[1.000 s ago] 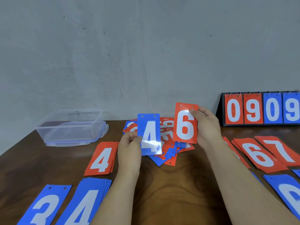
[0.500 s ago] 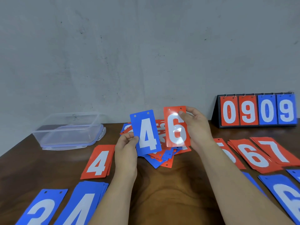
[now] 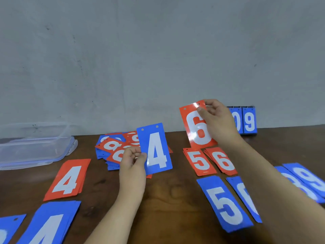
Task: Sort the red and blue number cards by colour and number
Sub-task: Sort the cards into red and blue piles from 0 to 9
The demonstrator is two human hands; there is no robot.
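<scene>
My left hand [image 3: 132,161] pinches the left edge of a blue 4 card [image 3: 155,150], held upright above the table. My right hand [image 3: 218,120] grips a red 6 card [image 3: 195,127] by its top right corner, above the red 6 stack [image 3: 222,161]. Behind the blue 4 lies a mixed heap of red and blue cards [image 3: 114,148]. Sorted stacks lie flat: red 4 [image 3: 67,179], blue 4 [image 3: 51,224], red 5 [image 3: 199,162], blue 5 [image 3: 225,203], and a blue stack [image 3: 246,198] partly hidden by my right arm.
A clear plastic box [image 3: 35,147] with its lid stands at the back left. A flip scoreboard [image 3: 246,120] showing blue 0 and 9 stands at the back right against the wall. More blue stacks [image 3: 309,182] lie at the right edge, and a blue card [image 3: 8,228] sits bottom left.
My right hand has carried the red 6 card to the right, away from the blue 4, to above the red 6 stack. The view has turned to the right. My left hand keeps the blue 4.
</scene>
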